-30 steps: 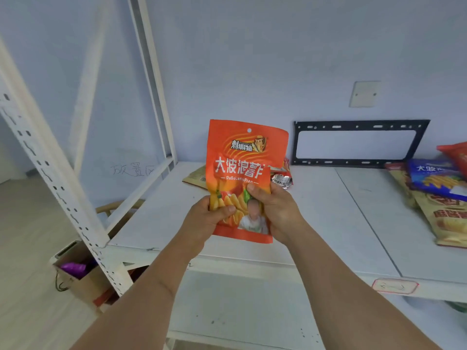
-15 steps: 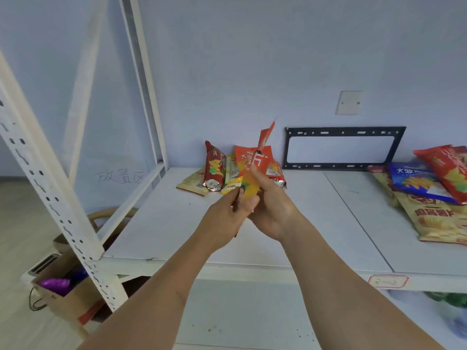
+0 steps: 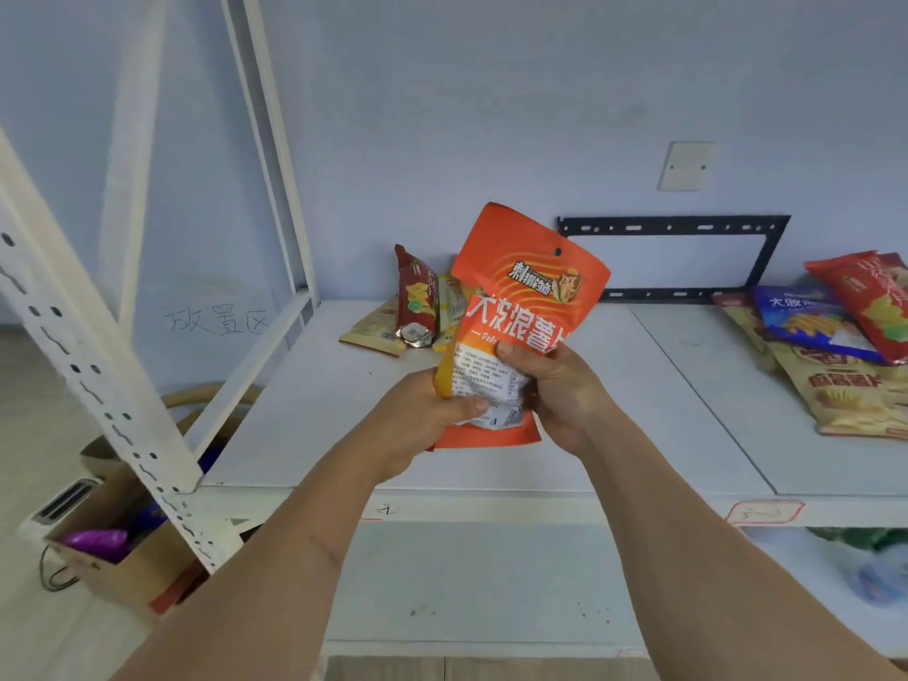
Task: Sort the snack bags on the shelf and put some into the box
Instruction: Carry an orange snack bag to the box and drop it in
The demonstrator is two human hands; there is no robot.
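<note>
forearms: both cut off by the bottom edge, I can't see elbows.
left hand (image 3: 422, 415): thumb curled over a small yellow packet (image 3: 484, 380), gripping its lower left; fingers hidden behind it.
right hand (image 3: 560, 390): fingers wrapped round the right side of both bags, fingertips over the print.
yellow packet: back label faces me, text too small to read; it covers the lower half of the orange bag (image 3: 530, 292).
orange bag: upright, above the shelf (image 3: 638, 410), not touching it; bottom strip shows under the packet.
box (image 3: 118, 562): on the floor at lower left, partly hidden by the shelf post (image 3: 98, 366); something purple inside, I can't tell what.
far left pile (image 3: 417, 307): bags at the wall, partly behind the orange bag.
right pile (image 3: 835, 346): cut off by the frame edge.
lower shelf right: blurred, can't make out.
</note>
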